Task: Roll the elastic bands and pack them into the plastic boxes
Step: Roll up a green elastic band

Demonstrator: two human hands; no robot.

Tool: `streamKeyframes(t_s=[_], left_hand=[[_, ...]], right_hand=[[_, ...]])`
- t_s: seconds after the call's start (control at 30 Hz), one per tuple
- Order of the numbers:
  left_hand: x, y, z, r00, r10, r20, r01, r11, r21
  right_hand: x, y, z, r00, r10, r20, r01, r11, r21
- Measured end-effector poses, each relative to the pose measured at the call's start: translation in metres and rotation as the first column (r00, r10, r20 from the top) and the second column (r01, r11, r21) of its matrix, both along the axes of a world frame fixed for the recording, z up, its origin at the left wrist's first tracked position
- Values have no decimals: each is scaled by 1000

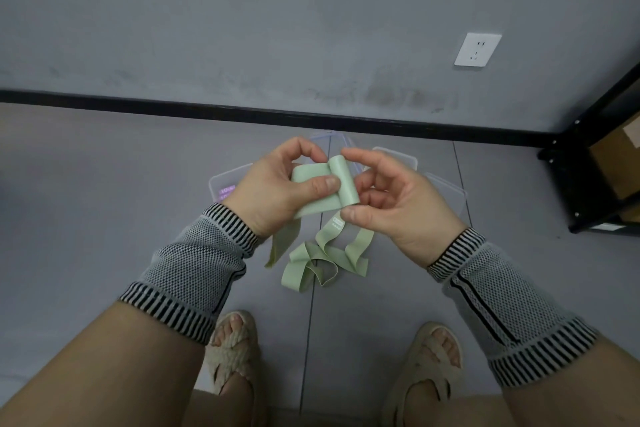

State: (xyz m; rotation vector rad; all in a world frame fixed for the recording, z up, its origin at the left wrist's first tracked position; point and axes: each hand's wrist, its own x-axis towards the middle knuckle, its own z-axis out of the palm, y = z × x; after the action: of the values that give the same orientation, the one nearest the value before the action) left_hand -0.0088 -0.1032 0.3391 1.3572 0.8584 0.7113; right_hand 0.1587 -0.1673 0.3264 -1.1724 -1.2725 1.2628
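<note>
Grey floor (104, 218) below; both hands, left hand (277, 184) and right hand (398, 198), pinch pale green elastic band (332, 191), partly rolled, tail dangling.

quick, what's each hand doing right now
Left hand: holding the flat part of the green elastic band, thumb pressed on it.
Right hand: fingers curled round the rolled end of the same band.

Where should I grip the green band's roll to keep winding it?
Pinch the roll across its two open ends, as the right hand does, coming from the right. The left hand holds the flat strip on the other side, so that side is taken.
</note>
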Motion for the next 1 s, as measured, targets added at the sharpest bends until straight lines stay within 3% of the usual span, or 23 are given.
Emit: streamKeyframes(t_s=[0.17,0.27,0.47,0.67,0.83,1.0], left_hand=[[2,-1,2,998,-19,-62,20,1000,9],[5,-1,1,984,44,-171,-28,995,92],[8,-1,-4,959,168,-227,-131,977,169],[-3,6,1,998,49,-49,-52,996,-66],[-2,5,-2,1000,-30,-4,30,994,-102],[0,3,-1,997,-40,-68,35,996,-80]], right_hand=[[2,0,-3,1000,-4,18,4,1000,-5],[0,2,-9,992,-69,107,67,998,21],[-7,4,-13,973,-97,210,85,994,66],[6,0,-4,1000,-6,-18,6,1000,-28],[1,0,-5,998,41,55,-40,999,-22],[-1,0,-6,988,-38,149,36,999,13]])
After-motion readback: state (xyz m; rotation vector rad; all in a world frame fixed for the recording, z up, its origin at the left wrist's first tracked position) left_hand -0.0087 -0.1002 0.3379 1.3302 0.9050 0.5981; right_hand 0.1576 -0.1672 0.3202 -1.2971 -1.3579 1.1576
